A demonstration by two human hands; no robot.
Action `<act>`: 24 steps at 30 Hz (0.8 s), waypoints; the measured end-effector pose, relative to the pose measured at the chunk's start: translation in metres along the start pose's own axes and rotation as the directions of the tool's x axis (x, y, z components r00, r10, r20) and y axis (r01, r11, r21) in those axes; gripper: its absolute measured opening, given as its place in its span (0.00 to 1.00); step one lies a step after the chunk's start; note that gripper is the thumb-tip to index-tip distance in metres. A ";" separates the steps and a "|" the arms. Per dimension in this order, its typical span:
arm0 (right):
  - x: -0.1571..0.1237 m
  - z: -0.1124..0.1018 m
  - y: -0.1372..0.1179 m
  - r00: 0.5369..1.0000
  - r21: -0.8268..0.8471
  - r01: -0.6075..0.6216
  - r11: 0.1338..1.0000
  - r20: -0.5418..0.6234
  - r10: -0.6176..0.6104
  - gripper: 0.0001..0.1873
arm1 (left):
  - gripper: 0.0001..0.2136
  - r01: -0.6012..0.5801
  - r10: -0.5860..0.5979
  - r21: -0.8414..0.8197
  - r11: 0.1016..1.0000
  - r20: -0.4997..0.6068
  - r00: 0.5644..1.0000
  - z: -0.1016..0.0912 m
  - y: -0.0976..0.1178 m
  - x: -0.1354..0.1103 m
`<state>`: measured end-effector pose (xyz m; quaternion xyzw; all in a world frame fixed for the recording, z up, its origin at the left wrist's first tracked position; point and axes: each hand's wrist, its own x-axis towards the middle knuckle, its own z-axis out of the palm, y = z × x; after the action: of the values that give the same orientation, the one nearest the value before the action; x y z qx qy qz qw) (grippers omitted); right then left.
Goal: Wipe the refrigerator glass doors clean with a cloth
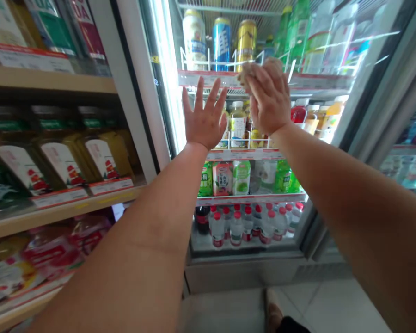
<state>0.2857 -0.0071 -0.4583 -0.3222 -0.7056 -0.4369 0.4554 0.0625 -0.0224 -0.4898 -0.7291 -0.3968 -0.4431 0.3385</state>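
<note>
Both my arms reach forward to a lit drinks fridge. My left hand (206, 118) is raised with its fingers spread, and nothing is in it. It is in front of the shelf of bottled drinks, left of centre. My right hand (271, 99) is closed on a crumpled beige cloth (244, 76), which shows past the fingers just below the top shelf's edge. Pale streaks at the upper right look like reflections on glass; whether either palm touches a pane I cannot tell. Behind the hands stand a blue can (222, 44), a gold can (246, 41) and a labelled bottle (237, 124).
Green bottles (301, 30) stand at the fridge's upper right. Red-capped water bottles (236, 229) fill its bottom shelf. A wooden shelf (52, 83) with large bottles of yellowish liquid (104, 152) is close on the left. Below, a foot (273, 310) stands on the tiled floor (319, 300).
</note>
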 end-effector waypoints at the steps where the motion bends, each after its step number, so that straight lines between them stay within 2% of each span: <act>1: -0.001 -0.004 -0.003 0.995 0.013 0.079 0.997 0.062 -0.079 0.33 | 0.33 -0.015 0.015 -0.009 1.000 -0.014 1.000 0.000 0.000 -0.001; 3: -0.001 -0.006 -0.003 0.983 0.030 0.148 0.988 0.109 -0.151 0.31 | 0.33 -0.044 0.043 -0.035 0.998 -0.038 0.998 -0.001 -0.001 -0.001; 4: -0.001 -0.004 -0.001 0.990 0.023 0.118 0.993 0.080 -0.120 0.30 | 0.33 -0.050 0.048 -0.047 0.998 -0.048 0.998 -0.001 -0.001 -0.002; 6: 0.000 0.005 0.006 0.993 -0.006 -0.072 0.997 -0.094 0.072 0.30 | 0.33 -0.053 0.050 -0.060 0.997 -0.051 0.997 -0.002 -0.002 -0.002; 7: 0.000 0.010 0.010 0.956 -0.008 -0.208 0.978 -0.213 0.202 0.30 | 0.33 -0.048 0.045 -0.059 0.997 -0.049 0.998 -0.002 -0.002 -0.001; 8: 0.000 0.015 0.013 0.889 0.005 -0.338 0.941 -0.325 0.321 0.30 | 0.33 -0.045 0.043 -0.055 0.997 -0.045 0.998 -0.002 -0.002 -0.001; 9: -0.001 0.018 0.014 0.820 0.018 -0.432 0.902 -0.408 0.401 0.30 | 0.33 -0.046 0.044 -0.052 0.998 -0.043 0.998 -0.002 -0.002 -0.001; 10: -0.002 0.019 0.014 0.787 0.014 -0.472 0.882 -0.445 0.428 0.30 | 0.33 -0.048 0.045 -0.051 0.998 -0.043 0.998 -0.001 -0.002 0.000; 11: -0.004 0.019 0.012 0.812 -0.015 -0.447 0.895 -0.427 0.398 0.30 | 0.33 -0.048 0.046 -0.054 0.997 -0.047 0.998 0.000 -0.003 0.000; 12: -0.006 0.017 0.009 0.879 -0.054 -0.360 0.931 -0.355 0.319 0.30 | 0.33 -0.049 0.046 -0.062 0.997 -0.050 0.998 0.001 -0.003 0.000; 13: -0.008 0.013 0.005 0.947 -0.079 -0.233 0.969 -0.245 0.208 0.29 | 0.33 -0.048 0.044 -0.075 0.996 -0.053 0.998 0.003 -0.004 0.001; 14: -0.010 0.010 0.001 0.988 -0.077 -0.104 0.992 -0.122 0.094 0.29 | 0.33 -0.046 0.041 -0.090 0.995 -0.053 0.998 0.005 -0.005 0.001; 15: -0.012 0.007 -0.002 0.999 -0.055 -0.013 0.998 -0.030 0.011 0.29 | 0.33 -0.039 0.034 -0.103 0.994 -0.052 0.998 0.006 -0.005 0.002; 16: -0.013 0.005 -0.004 1.000 -0.033 0.015 0.999 0.015 -0.014 0.29 | 0.33 -0.033 0.028 -0.108 0.994 -0.050 0.998 0.007 -0.006 0.002; 17: -0.014 0.004 -0.004 1.000 -0.025 -0.019 1.000 0.009 0.019 0.30 | 0.33 -0.030 0.025 -0.107 0.994 -0.046 0.999 0.008 -0.007 0.003; 19: -0.014 0.006 -0.003 0.977 -0.036 -0.188 0.981 -0.108 0.183 0.31 | 0.32 -0.027 0.023 -0.087 0.996 -0.043 0.999 0.008 -0.007 0.002; 21: -0.014 0.008 -0.002 0.929 -0.047 -0.316 0.948 -0.218 0.299 0.31 | 0.33 -0.033 0.031 -0.055 0.998 -0.050 0.998 0.008 -0.007 0.002; 22: -0.015 0.008 -0.003 0.930 -0.058 -0.311 0.949 -0.225 0.291 0.31 | 0.33 -0.044 0.042 -0.037 0.998 -0.056 0.998 0.008 -0.007 0.001; 24: -0.016 0.008 -0.006 0.978 -0.085 -0.169 0.982 -0.137 0.156 0.30 | 0.33 -0.062 0.061 -0.007 0.998 -0.069 0.996 0.009 -0.007 0.001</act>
<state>0.2842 -0.0033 -0.4767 -0.3713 -0.6239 -0.4518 0.5184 0.0599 -0.0114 -0.4912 -0.7268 -0.3602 -0.4592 0.3620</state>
